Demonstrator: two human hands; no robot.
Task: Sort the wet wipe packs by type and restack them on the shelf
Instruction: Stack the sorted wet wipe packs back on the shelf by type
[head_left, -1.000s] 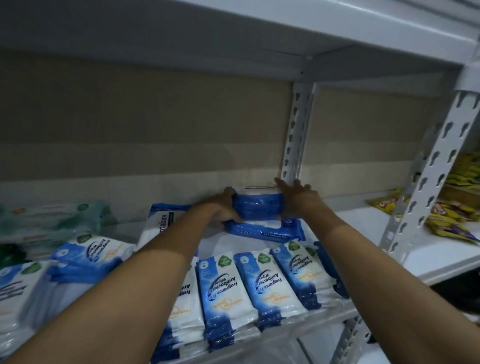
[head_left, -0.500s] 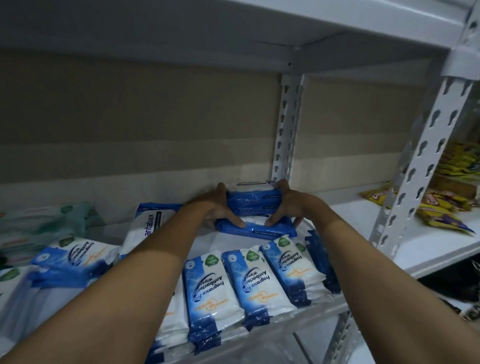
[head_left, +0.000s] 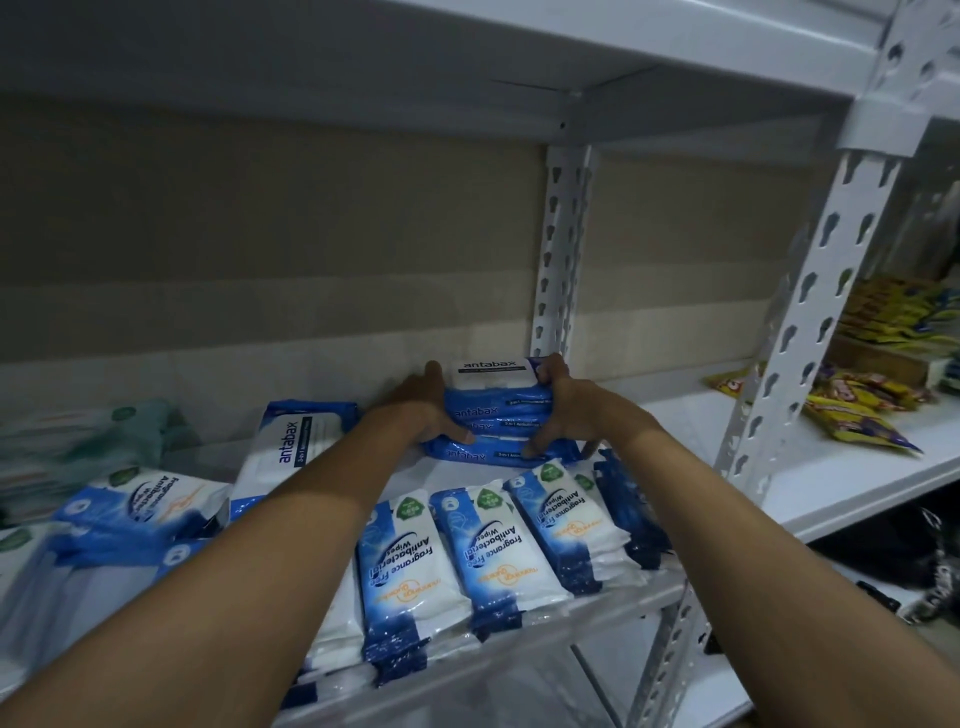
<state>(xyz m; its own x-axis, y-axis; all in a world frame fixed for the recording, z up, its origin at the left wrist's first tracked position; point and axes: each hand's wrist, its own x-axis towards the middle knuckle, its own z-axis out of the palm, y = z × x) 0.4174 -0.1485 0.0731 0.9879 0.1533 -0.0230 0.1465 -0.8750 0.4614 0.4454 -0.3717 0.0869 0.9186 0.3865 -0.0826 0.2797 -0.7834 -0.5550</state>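
A small stack of blue and white antabax wipe packs (head_left: 493, 410) rests at the back of the white shelf (head_left: 644, 597), beside the rear upright. My left hand (head_left: 421, 415) clasps the stack's left side and my right hand (head_left: 571, 410) clasps its right side. Another antabax pack (head_left: 296, 452) leans to the left of the stack. A row of blue and white fragrance free antibacterial wipe packs (head_left: 493, 540) lies along the shelf's front edge. More of those packs (head_left: 140, 504) are piled at the left.
Pale green wipe packs (head_left: 78, 447) lie blurred at the far left. A perforated white upright (head_left: 800, 332) separates this bay from the neighbouring shelf, where yellow snack packets (head_left: 857, 415) lie. The shelf above hangs low over the packs.
Both hands have pressed the antabax stack down and squared it against the shelf's back. My view has shifted slightly, and the top pack's label now shows.
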